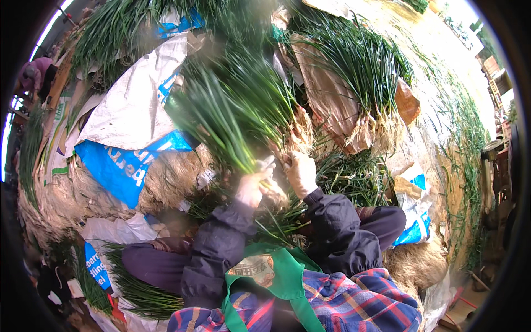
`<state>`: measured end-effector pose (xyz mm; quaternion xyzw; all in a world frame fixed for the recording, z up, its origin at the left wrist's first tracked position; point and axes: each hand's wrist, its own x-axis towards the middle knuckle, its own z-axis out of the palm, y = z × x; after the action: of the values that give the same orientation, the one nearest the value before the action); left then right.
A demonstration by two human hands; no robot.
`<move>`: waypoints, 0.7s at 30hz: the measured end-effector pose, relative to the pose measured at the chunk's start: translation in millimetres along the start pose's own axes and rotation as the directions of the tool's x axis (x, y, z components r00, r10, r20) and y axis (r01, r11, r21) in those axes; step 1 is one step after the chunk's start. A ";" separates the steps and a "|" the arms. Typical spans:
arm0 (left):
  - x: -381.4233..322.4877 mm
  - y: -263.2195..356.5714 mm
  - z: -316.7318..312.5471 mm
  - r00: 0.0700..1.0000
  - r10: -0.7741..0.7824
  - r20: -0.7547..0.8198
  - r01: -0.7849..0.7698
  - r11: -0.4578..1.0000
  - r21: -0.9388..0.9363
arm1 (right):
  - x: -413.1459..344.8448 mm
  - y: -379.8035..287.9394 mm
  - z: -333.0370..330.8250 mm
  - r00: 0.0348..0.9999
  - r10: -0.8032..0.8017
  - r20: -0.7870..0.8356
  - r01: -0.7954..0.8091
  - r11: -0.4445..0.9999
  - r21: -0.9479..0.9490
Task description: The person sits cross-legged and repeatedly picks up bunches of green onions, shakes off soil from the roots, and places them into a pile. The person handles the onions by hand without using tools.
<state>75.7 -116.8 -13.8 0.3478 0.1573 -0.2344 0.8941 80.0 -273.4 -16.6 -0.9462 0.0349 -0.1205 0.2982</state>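
Note:
My left hand (251,182) is closed around a bunch of scallions (226,141), its long green leaves pointing up and to the left and blurred by motion. The pale roots of that bunch hang out below the hand, towards my right wrist. My right hand (300,170) is bent at the root end of a heap of scallions (265,99), and its fingertips touch the stems there. Whether those fingers pinch a stem cannot be made out. Loose green leaf trimmings (348,174) lie beside my right wrist and between my crossed legs.
More scallions (365,70) rest on a tan woven sack (327,95) at the upper right. A white and blue sack (128,108) covers rooted bundles (174,178) on the left. Behind my left knee lie further scallions (145,282). Another person (35,74) bends at the far left.

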 end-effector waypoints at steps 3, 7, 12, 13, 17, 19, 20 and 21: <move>24.3 3.6 7.7 0.992 -0.065 -0.112 0.088 0.974 0.211 | -16.0 -10.5 -12.8 0.961 -0.277 0.000 0.277 0.959 -0.061; 27.7 4.1 6.1 0.992 -0.058 -0.115 0.091 0.949 0.303 | -6.7 -5.7 -22.1 0.935 -0.315 -0.162 0.332 0.940 0.084; -10.2 -2.8 -1.1 0.998 0.061 -0.024 -0.055 0.980 0.191 | 44.6 21.0 -1.6 0.990 0.000 -0.144 -0.027 0.982 -0.186; -20.1 -7.1 -1.1 0.989 0.138 -0.058 -0.128 0.980 0.155 | 50.6 23.7 2.0 0.998 0.032 -0.055 -0.041 0.983 -0.180; -44.3 -4.8 -10.6 0.982 0.132 -0.132 -0.099 0.968 0.229 | 40.1 10.6 5.1 0.967 -0.066 -0.245 0.040 0.993 -0.111; -44.4 -4.1 -12.6 0.972 0.066 -0.225 -0.030 0.986 0.162 | 13.9 -7.0 -1.1 0.946 -0.074 -0.317 0.105 0.991 0.083; -41.3 -4.1 -12.3 0.962 0.100 -0.255 -0.030 0.963 0.267 | -2.2 -15.4 -6.8 0.954 -0.127 -0.270 0.141 0.990 0.031; -38.6 -4.0 -12.1 0.958 0.080 -0.276 0.003 0.958 0.288 | -18.4 -22.9 -12.1 0.963 -0.169 -0.208 0.174 0.985 0.003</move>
<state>39.8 -99.1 -7.4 0.5060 0.2419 -0.1846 0.8071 59.0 -258.8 2.3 -0.9248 -0.0174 -0.2441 0.2913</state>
